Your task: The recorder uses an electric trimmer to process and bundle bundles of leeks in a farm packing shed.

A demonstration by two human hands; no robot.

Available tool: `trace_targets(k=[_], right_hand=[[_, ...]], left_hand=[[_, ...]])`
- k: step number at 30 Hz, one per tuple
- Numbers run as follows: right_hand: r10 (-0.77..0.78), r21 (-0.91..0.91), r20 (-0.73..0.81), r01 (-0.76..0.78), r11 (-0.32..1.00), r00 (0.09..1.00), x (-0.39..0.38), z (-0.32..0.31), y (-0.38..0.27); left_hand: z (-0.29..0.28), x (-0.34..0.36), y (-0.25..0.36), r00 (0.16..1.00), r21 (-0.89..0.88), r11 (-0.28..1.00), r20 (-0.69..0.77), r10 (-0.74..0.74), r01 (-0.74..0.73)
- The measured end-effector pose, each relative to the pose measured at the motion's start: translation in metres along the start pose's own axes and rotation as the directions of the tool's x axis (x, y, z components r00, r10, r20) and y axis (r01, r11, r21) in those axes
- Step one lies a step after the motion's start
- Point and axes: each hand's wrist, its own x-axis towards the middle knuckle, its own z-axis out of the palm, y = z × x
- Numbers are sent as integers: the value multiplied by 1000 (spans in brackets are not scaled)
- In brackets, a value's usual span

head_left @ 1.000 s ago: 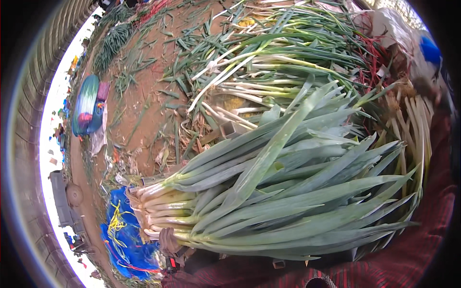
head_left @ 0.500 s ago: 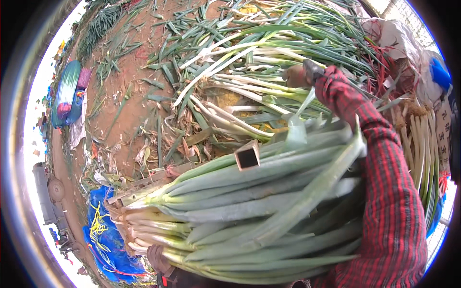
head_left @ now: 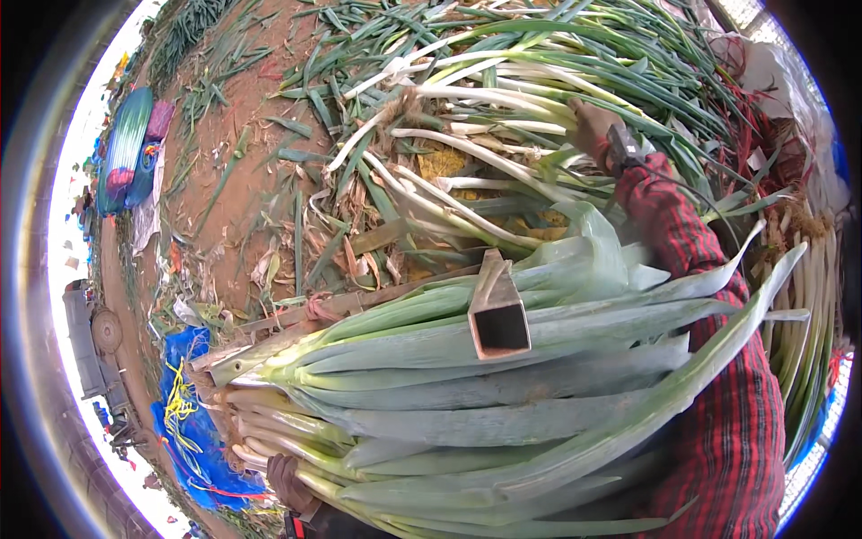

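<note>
Right fingers (head_left: 589, 124) at white-stalked leeks (head_left: 499, 96)

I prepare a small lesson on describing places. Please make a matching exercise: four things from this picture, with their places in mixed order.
1. Left hand
2. Right hand
3. Yellow strings
4. Hollow square tube

A. amid the leaves of the large bunch
B. on the blue sheet
C. near the large bunch's pale end
D. at the loose stalks

Pairs: 1-C; 2-D; 3-B; 4-A

The head fisheye looks down at the hands (head_left: 593, 135) from nearby.
</note>
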Motion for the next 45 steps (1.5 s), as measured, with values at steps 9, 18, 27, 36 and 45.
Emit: trace_targets(k=[9, 18, 27, 36, 45], right_hand=[[-67, 128, 434, 12, 992, 898, -67, 74, -52], [30, -129, 362, 18, 991, 932, -92, 96, -47], [-43, 260, 335, -49, 964, 941, -100, 101, -46], [-66, -135, -60, 58, 989, 996, -55, -105, 20], [83, -370, -403, -246, 896, 911, -180, -484, 36]], left_hand=[[2, 5, 3, 998, 12, 999, -34, 50, -49], [7, -1, -5, 997, -16, 999, -68, 40, -41], [7, 1, -2, 996, -17, 998, -76, 51, -52], [19, -9, -22, 996, -36, 998, -78, 46, -49], [45, -4, -43, 970, -51, 983, -179, 166, -178]])
